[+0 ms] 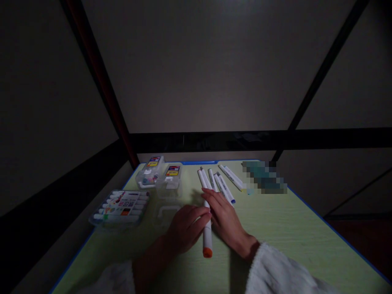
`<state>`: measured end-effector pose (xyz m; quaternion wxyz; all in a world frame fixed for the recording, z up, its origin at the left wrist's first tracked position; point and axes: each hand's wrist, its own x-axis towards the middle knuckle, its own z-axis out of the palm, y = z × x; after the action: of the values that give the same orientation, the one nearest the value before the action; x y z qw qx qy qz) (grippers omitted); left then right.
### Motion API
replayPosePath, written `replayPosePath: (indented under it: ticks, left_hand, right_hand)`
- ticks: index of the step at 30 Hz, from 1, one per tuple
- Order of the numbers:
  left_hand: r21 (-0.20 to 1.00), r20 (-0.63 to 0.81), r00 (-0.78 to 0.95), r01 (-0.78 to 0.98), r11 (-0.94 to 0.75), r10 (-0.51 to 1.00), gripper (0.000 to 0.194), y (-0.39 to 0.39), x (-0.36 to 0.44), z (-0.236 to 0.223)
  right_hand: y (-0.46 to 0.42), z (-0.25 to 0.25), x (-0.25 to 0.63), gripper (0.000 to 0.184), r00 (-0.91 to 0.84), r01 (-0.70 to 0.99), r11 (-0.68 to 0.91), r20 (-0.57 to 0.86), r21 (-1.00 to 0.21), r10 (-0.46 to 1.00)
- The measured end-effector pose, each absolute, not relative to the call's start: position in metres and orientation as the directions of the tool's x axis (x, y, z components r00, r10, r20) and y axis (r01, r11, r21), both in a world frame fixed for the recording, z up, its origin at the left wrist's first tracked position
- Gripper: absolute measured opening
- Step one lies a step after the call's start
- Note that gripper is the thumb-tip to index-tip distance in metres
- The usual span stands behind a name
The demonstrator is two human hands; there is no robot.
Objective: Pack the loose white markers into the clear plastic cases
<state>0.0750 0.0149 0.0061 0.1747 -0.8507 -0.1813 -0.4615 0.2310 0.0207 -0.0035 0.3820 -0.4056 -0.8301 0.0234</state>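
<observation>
A white marker [207, 236] with an orange end lies lengthwise between my hands, its orange end toward me. My left hand [185, 229] is closed on its middle from the left, thumb and fingers pressed to the barrel. From the right, my right hand [226, 219] curls its fingers over the same marker farther up, hiding part of it. Just beyond my fingers, several white markers [225, 188] lie loose on the table, one with a dark blue end. Two more markers [231, 177] rest side by side at the back.
The green table [290, 241] has a blue edge. Two clear plastic boxes [169, 188] with colourful labels stand at the back left. Nearer left lies a clear case [121, 208] full of markers. A blurred-out teal object [265, 177] lies at the back right. A wall rises behind.
</observation>
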Motion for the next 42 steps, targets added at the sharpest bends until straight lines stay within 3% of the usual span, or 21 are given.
replayPosePath:
  ticks: [5, 7, 10, 13, 18, 24, 30, 38, 42]
  left_hand:
    - [-0.076, 0.886, 0.444, 0.423, -0.903, 0.133, 0.024, 0.018, 0.067, 0.005]
    - [0.0, 0.875, 0.44, 0.418, -0.908, 0.203, 0.029, 0.017, 0.064, 0.005]
    - [0.29, 0.867, 0.222, 0.504, -0.814, 0.447, 0.02, 0.012, 0.064, 0.009]
    - [0.436, 0.889, -0.056, 0.414, -0.799, 0.455, 0.035, 0.012, 0.068, 0.015]
    - [0.461, 0.887, -0.148, 0.346, -0.817, 0.438, 0.037, 0.021, 0.065, 0.015]
    - [0.569, 0.811, -0.243, 0.541, -0.62, 0.533, 0.024, 0.031, 0.05, 0.013]
    - [0.658, 0.732, -0.302, 0.547, -0.517, 0.611, 0.028, 0.037, 0.043, 0.022]
    - [0.748, 0.662, -0.378, 0.372, -0.549, 0.647, 0.029, 0.044, 0.038, 0.018]
    - [0.766, 0.64, -0.383, 0.384, -0.516, 0.666, 0.025, 0.047, 0.037, 0.014]
  right_hand:
    - [0.019, 0.001, 0.23, 0.032, -0.369, 0.736, 0.588, 0.529, -0.336, 0.764]
    - [0.019, 0.003, 0.23, 0.029, -0.354, 0.779, 0.547, 0.504, -0.307, 0.788]
    - [0.018, 0.004, 0.23, 0.027, -0.336, 0.812, 0.519, 0.515, -0.265, 0.789]
    - [0.018, 0.002, 0.23, 0.023, -0.34, 0.808, 0.535, 0.545, -0.248, 0.766]
    - [0.016, 0.002, 0.23, 0.021, -0.328, 0.785, 0.558, 0.582, -0.271, 0.744]
    - [0.017, 0.001, 0.23, 0.022, -0.277, 0.741, 0.586, 0.645, -0.329, 0.712]
    - [0.013, -0.002, 0.227, 0.027, -0.353, 0.652, 0.675, 0.649, -0.345, 0.674]
    - [0.007, 0.001, 0.224, 0.028, -0.423, 0.597, 0.719, 0.622, -0.356, 0.659]
    - [0.006, 0.0, 0.224, 0.029, -0.439, 0.58, 0.757, 0.667, -0.301, 0.602]
